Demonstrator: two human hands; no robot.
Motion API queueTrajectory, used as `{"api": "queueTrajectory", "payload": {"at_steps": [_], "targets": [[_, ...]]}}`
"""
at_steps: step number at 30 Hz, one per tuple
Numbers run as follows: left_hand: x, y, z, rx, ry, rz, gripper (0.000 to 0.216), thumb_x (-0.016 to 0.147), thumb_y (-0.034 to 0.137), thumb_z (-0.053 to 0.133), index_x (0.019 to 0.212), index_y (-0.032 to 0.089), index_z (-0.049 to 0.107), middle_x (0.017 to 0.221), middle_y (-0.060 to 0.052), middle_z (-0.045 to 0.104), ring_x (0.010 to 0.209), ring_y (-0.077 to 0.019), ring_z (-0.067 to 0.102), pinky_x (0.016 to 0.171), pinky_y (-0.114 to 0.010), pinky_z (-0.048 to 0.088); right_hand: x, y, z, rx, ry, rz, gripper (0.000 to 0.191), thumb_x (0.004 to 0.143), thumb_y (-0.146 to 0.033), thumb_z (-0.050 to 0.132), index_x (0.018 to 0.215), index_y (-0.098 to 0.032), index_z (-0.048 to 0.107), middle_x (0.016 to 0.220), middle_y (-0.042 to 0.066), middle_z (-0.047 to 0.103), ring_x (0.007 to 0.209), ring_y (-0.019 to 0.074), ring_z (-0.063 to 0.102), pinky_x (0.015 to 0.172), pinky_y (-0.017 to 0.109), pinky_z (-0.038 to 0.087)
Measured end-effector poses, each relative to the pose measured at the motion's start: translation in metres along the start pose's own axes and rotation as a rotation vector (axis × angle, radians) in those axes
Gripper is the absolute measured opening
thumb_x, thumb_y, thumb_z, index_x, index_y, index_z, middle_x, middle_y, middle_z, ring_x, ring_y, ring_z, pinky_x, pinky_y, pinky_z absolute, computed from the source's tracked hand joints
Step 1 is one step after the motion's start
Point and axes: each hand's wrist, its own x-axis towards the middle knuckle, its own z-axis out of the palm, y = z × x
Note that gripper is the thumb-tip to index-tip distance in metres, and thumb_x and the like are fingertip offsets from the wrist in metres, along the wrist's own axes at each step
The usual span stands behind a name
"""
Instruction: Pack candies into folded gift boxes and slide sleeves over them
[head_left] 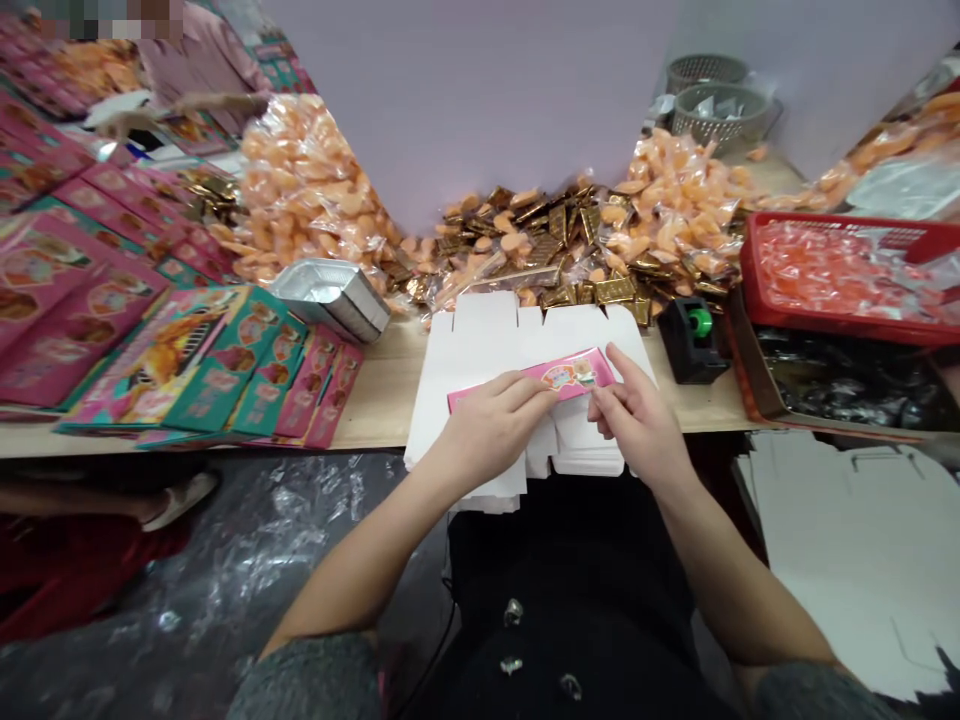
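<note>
A pink printed box (570, 376) lies over a stack of flat white cardboard box blanks (480, 330) in front of me, with a narrow printed side facing up. My left hand (499, 420) wraps over its left part, fingers together along the near edge. At the right end, my right hand (641, 415) pinches the box's edge between thumb and curled fingers, its index finger stretched out beyond the end. The underside of the box is hidden. Just right of the stack stands a black tape dispenser (694, 340) with a green core.
Orange packets (307, 200) and gold-wrapped packets (555, 235) are heaped behind. Pink and teal boxes (225, 365) and foil trays (330, 295) stand left. Right are a red basket (757, 270) and more cardboard blanks (847, 530). A co-worker (202, 60) is at back left.
</note>
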Motion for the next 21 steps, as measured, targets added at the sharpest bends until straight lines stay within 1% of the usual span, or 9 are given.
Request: {"api": "queueTrajectory", "payload": {"at_steps": [2, 6, 11, 14, 16, 18, 19, 20, 21], "targets": [[-0.001, 0.002, -0.002, -0.015, -0.01, -0.007, 0.029, 0.099, 0.013, 0.043, 0.122, 0.016, 0.06, 0.111, -0.008, 0.067, 0.102, -0.0206, 0.059, 0.093, -0.034, 0.051, 0.002, 0.001, 0.008, -0.085, 0.031, -0.031, 0.068, 0.092, -0.041, 0.057, 0.153, -0.021, 0.034, 0.069, -0.002, 0.061, 0.058, 0.0144, 0.054, 0.054, 0.03, 0.047], [0.002, 0.004, -0.003, -0.014, -0.074, -0.082, 0.041, 0.099, 0.022, 0.045, 0.139, 0.027, 0.052, 0.114, -0.01, 0.061, 0.098, -0.0223, 0.056, 0.091, -0.039, 0.05, 0.001, 0.008, 0.007, -0.193, 0.057, -0.084, 0.064, 0.093, -0.038, 0.055, 0.152, -0.025, 0.034, 0.072, 0.0, 0.064, 0.065, 0.0182, 0.061, 0.059, 0.034, 0.051], [0.017, 0.005, 0.005, -0.102, -0.036, -0.26, 0.032, 0.099, 0.028, 0.045, 0.125, 0.023, 0.064, 0.135, -0.014, 0.051, 0.11, -0.0265, 0.051, 0.098, -0.046, 0.044, -0.001, 0.018, 0.007, -0.113, -0.017, -0.067, 0.067, 0.093, -0.037, 0.055, 0.154, -0.027, 0.027, 0.075, 0.0, 0.064, 0.069, 0.0194, 0.063, 0.061, 0.036, 0.053], [0.028, 0.008, 0.013, -0.116, 0.003, -0.418, 0.032, 0.096, 0.04, 0.055, 0.117, 0.02, 0.067, 0.117, -0.012, 0.063, 0.104, -0.0274, 0.05, 0.094, -0.044, 0.044, -0.004, 0.022, 0.015, 0.005, -0.006, -0.071, 0.068, 0.094, -0.036, 0.054, 0.153, -0.026, 0.023, 0.076, 0.0, 0.063, 0.07, 0.018, 0.062, 0.062, 0.034, 0.053], [0.033, 0.01, 0.018, -0.104, 0.003, -0.458, 0.035, 0.09, 0.045, 0.064, 0.113, 0.018, 0.068, 0.103, -0.009, 0.068, 0.097, -0.0268, 0.05, 0.09, -0.041, 0.044, -0.007, 0.028, 0.014, 0.055, -0.019, -0.076, 0.072, 0.092, -0.035, 0.055, 0.154, -0.024, 0.018, 0.078, 0.0, 0.064, 0.07, 0.017, 0.062, 0.063, 0.033, 0.053], [0.037, 0.012, 0.022, -0.078, 0.005, -0.444, 0.034, 0.088, 0.042, 0.066, 0.113, 0.019, 0.067, 0.099, -0.008, 0.069, 0.095, -0.026, 0.049, 0.089, -0.04, 0.044, -0.008, 0.041, -0.003, 0.043, -0.031, -0.049, 0.08, 0.089, -0.035, 0.06, 0.154, -0.023, 0.015, 0.079, -0.001, 0.066, 0.069, 0.0167, 0.063, 0.065, 0.033, 0.054], [0.038, 0.014, 0.023, -0.057, 0.005, -0.437, 0.034, 0.087, 0.04, 0.067, 0.114, 0.019, 0.066, 0.101, -0.007, 0.069, 0.096, -0.0259, 0.05, 0.089, -0.04, 0.044, -0.006, 0.05, -0.019, 0.014, 0.006, -0.031, 0.081, 0.087, -0.035, 0.064, 0.153, -0.023, 0.018, 0.079, -0.001, 0.066, 0.07, 0.0168, 0.063, 0.067, 0.033, 0.054], [0.038, 0.015, 0.024, -0.029, 0.001, -0.437, 0.034, 0.087, 0.039, 0.067, 0.114, 0.019, 0.066, 0.102, -0.007, 0.069, 0.096, -0.0263, 0.05, 0.089, -0.04, 0.044, -0.002, 0.061, -0.039, -0.028, 0.101, -0.021, 0.079, 0.084, -0.036, 0.066, 0.15, -0.021, 0.025, 0.081, 0.0, 0.066, 0.071, 0.0167, 0.063, 0.068, 0.033, 0.054], [0.037, 0.017, 0.023, 0.002, -0.01, -0.442, 0.034, 0.085, 0.037, 0.068, 0.114, 0.02, 0.065, 0.103, -0.008, 0.069, 0.097, -0.0269, 0.05, 0.089, -0.041, 0.044, 0.004, 0.072, -0.063, -0.078, 0.244, -0.017, 0.074, 0.082, -0.036, 0.068, 0.145, -0.02, 0.032, 0.084, 0.0, 0.065, 0.073, 0.0164, 0.063, 0.069, 0.033, 0.053]]}}
